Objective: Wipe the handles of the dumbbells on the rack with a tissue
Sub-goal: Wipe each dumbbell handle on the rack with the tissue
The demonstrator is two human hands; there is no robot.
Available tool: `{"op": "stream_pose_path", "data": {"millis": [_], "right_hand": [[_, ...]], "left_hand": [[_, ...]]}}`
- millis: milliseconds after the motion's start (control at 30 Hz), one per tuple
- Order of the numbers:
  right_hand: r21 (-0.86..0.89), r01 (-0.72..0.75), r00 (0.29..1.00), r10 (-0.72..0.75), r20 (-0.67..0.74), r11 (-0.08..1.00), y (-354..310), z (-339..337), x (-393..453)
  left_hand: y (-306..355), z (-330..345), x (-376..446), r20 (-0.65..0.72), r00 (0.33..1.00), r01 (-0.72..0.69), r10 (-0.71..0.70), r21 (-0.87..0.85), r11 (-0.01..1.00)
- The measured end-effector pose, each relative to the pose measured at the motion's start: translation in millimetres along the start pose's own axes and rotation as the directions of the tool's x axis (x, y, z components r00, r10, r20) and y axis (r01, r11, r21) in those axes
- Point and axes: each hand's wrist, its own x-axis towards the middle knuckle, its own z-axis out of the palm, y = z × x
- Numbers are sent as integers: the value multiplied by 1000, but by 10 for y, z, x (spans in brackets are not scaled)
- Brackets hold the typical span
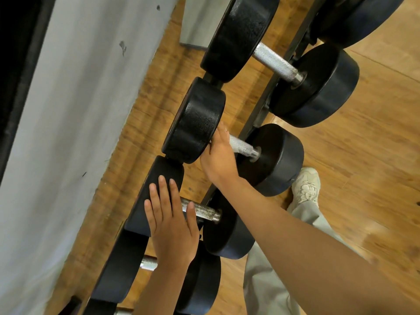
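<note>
Several black dumbbells with knurled steel handles lie on a sloping rack (261, 103). My right hand (218, 158) is wrapped around the handle (243, 147) of the middle dumbbell, close to its far head (195, 121). A sliver of white tissue (223, 130) peeks out at the fingertips; the rest is hidden in the grip. My left hand (170, 221) lies flat with fingers spread on the far head (159, 178) of the dumbbell below, and its thumb rests on that handle (204, 211). A larger dumbbell's handle (275, 61) above is bare.
A grey wall (68, 133) runs close behind the rack on the left. The floor is wooden (363, 155). My trouser leg (272, 280) and pale shoe (306, 187) stand next to the rack's front rail. More dumbbells continue below (150, 262) and above (354, 17).
</note>
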Motion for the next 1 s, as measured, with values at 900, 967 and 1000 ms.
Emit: {"op": "stream_pose_path", "data": {"millis": [900,967,1000], "right_hand": [[-487,247,843,-434,-319,838,653,-1587,-560],[-524,209,879,-394,-269,826,845,-1571,-707],[-531,203,903,-367,-223,823,947,-1528,-783]], "left_hand": [[-7,50,10,-71,997,-14,11,-45,999],[-3,68,8,-80,997,-10,7,-44,999],[4,75,8,-89,996,-10,6,-42,999]]}}
